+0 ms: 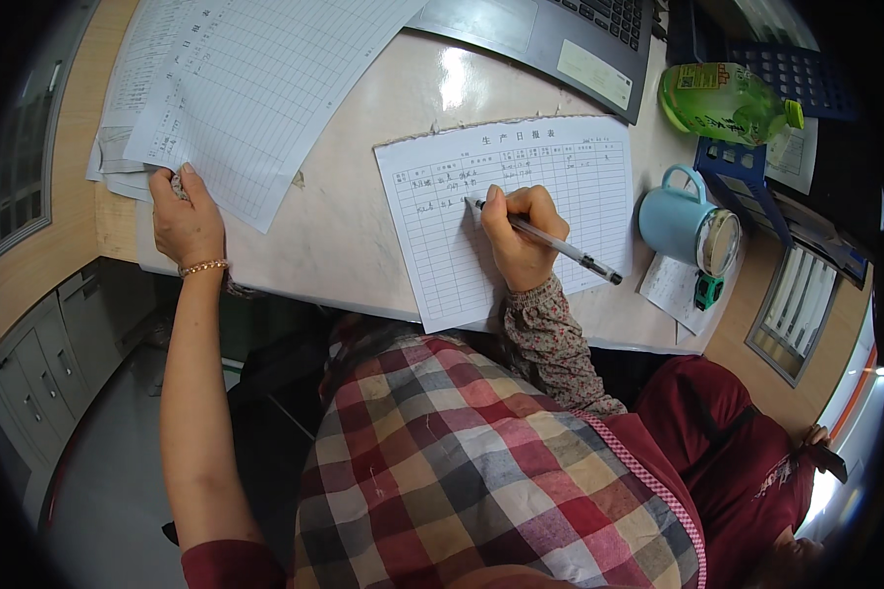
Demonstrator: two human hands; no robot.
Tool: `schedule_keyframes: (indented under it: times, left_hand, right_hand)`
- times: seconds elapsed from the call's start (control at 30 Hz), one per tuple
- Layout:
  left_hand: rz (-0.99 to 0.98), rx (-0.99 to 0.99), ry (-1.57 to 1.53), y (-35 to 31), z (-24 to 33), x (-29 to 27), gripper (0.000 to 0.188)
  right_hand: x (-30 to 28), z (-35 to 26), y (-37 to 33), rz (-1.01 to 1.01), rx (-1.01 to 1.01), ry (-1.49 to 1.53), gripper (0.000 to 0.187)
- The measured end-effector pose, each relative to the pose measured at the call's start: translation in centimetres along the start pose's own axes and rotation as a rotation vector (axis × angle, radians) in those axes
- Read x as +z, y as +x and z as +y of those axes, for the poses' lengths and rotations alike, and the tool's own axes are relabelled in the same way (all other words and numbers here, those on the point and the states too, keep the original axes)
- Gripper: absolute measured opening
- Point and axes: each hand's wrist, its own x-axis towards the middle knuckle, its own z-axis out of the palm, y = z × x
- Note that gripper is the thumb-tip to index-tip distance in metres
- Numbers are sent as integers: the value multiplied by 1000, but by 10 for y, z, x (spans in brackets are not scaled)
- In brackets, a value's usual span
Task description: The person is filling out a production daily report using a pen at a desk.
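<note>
My right hand (525, 236) grips a pen (565, 249) with a clear barrel and dark ends. Its tip touches a printed table form (432, 260), which lies flat before me with a few handwritten rows near the top. At the left, my left hand (189, 221) pinches the lower corner of a loose printed sheet (265, 108), with thumb and fingers closed on the edge. More papers (123, 147) lie beneath that sheet. A patterned sleeve covers my right forearm; a bracelet (203, 267) circles my left wrist.
A grey laptop (570, 49) stands at the back. To the right are a green-tinted bottle (722, 103) lying on its side, a light blue mug (673, 218), a glass jar (720, 243), and a small green object (708, 291). Another person's maroon-clad body (707, 412) is at the lower right.
</note>
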Motion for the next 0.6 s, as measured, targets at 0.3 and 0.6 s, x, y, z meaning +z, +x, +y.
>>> schedule_keyframes:
  times: [0.3, 0.6]
  left_hand:
    - [2, -4, -4, 0, 0, -1, 29]
    - [-6, -9, -3, 0, 2, -3, 29]
  right_hand:
    - [-2, 0, 0, -20, 1, 20, 29]
    - [-1, 0, 0, -16, -15, 4, 29]
